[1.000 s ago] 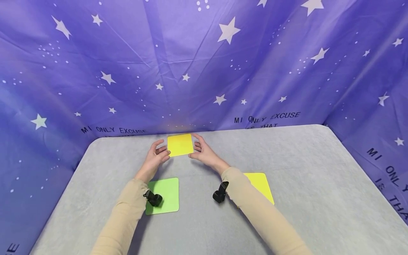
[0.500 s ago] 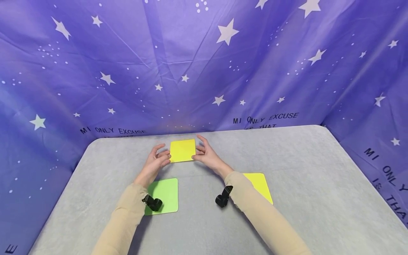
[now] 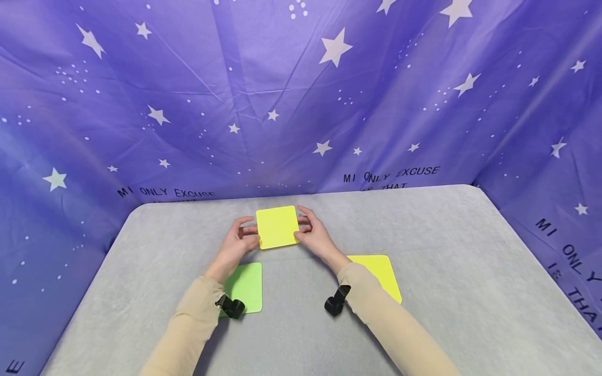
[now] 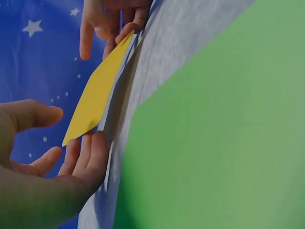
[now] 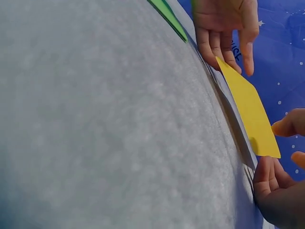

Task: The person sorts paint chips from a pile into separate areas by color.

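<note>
Between my two hands, a thin yellow square card (image 3: 277, 227) with rounded corners is held above the far part of the table. My left hand (image 3: 235, 245) grips its left edge, the thumb at the near left corner. On the right edge my right hand (image 3: 320, 240) holds it the same way, index finger stretched past the side. Both wrist views show the yellow card (image 4: 97, 93) nearly edge-on, with fingertips against its ends. How far the fingers reach beneath it is partly hidden.
A green card (image 3: 249, 287) lies on the grey table (image 3: 301, 334) under my left forearm. Another yellow card (image 3: 383, 271) is partly covered by my right forearm. A purple star-printed curtain (image 3: 282, 78) stands behind the table's far edge.
Both hands have brought the yellow card nearer and somewhat to the right, and it looks larger and higher off the table. The green card and the other yellow card stay in place.
</note>
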A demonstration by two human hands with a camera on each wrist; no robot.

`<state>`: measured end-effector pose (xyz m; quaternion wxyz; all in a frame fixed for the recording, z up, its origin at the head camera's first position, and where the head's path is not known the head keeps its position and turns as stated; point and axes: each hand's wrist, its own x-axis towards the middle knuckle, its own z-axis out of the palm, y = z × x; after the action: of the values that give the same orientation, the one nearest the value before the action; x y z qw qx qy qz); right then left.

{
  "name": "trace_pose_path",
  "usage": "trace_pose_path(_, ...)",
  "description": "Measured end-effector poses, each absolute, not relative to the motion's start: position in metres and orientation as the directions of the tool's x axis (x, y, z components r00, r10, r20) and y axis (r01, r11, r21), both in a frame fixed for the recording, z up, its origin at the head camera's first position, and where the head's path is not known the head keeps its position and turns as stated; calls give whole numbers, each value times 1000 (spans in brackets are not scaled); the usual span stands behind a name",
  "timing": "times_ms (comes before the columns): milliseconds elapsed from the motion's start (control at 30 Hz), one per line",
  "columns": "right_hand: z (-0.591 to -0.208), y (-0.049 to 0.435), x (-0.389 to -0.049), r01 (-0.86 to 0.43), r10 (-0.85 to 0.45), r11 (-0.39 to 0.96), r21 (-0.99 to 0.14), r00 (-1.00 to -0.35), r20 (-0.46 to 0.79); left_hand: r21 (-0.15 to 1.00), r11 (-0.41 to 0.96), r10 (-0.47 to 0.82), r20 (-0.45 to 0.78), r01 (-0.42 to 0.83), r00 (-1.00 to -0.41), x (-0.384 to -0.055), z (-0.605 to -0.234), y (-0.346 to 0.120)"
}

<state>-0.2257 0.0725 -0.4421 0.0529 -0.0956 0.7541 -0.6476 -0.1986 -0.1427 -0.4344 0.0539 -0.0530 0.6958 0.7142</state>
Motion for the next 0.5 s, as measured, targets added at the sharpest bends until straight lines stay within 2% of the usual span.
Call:
trace_pose_path(167,-441,79,-218,-82,-181,121,-989,-982,59,993,-6,12,-119,-119,-993,-196,-435,-134)
trace_pose_path(500,-437,92,-207,-10,-173,96,-995,-985,-7,994,28,65,-107,-105,-992,-190,-436,-123)
